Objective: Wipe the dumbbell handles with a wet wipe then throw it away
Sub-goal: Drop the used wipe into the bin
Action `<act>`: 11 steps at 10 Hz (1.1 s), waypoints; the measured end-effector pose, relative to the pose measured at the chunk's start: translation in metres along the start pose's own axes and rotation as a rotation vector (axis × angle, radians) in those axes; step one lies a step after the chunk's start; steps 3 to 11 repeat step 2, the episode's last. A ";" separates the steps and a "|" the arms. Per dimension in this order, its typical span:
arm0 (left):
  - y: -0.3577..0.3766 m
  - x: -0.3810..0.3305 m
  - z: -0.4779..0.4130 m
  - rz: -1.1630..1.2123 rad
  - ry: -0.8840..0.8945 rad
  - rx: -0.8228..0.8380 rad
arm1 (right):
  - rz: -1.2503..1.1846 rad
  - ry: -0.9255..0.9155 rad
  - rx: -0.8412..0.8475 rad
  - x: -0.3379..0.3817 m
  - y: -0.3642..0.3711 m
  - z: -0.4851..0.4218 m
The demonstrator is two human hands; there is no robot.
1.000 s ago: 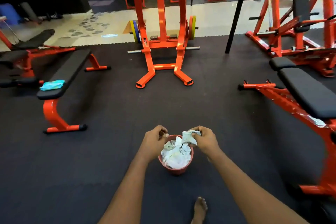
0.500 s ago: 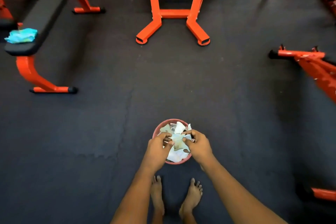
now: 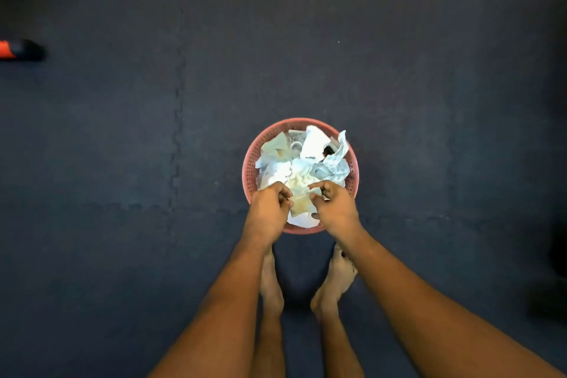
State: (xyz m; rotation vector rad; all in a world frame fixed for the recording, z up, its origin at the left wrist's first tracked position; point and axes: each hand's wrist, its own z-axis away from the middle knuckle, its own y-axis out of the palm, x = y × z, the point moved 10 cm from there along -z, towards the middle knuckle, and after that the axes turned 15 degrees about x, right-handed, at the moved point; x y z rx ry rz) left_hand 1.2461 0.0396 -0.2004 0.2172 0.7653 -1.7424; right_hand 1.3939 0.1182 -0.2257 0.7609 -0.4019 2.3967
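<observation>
With your left hand (image 3: 270, 207) and right hand (image 3: 334, 209) both pinching the wet wipe (image 3: 302, 202) over the bin's (image 3: 249, 159) near edge, releasing onto that heaped pile could let it slide to the floor (image 3: 122, 163).

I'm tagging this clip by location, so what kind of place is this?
Probably a gym: dark interlocking rubber mats, and an orange metal foot with a black cap at the left edge. The round pink plastic basket of crumpled wipes fits.
</observation>
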 end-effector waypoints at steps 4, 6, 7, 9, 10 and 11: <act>-0.013 0.013 0.014 0.062 -0.057 0.020 | 0.095 0.103 -0.096 -0.002 -0.017 0.010; -0.013 0.013 0.014 0.062 -0.057 0.020 | 0.095 0.103 -0.096 -0.002 -0.017 0.010; -0.013 0.013 0.014 0.062 -0.057 0.020 | 0.095 0.103 -0.096 -0.002 -0.017 0.010; -0.013 0.013 0.014 0.062 -0.057 0.020 | 0.095 0.103 -0.096 -0.002 -0.017 0.010; -0.013 0.013 0.014 0.062 -0.057 0.020 | 0.095 0.103 -0.096 -0.002 -0.017 0.010; -0.013 0.013 0.014 0.062 -0.057 0.020 | 0.095 0.103 -0.096 -0.002 -0.017 0.010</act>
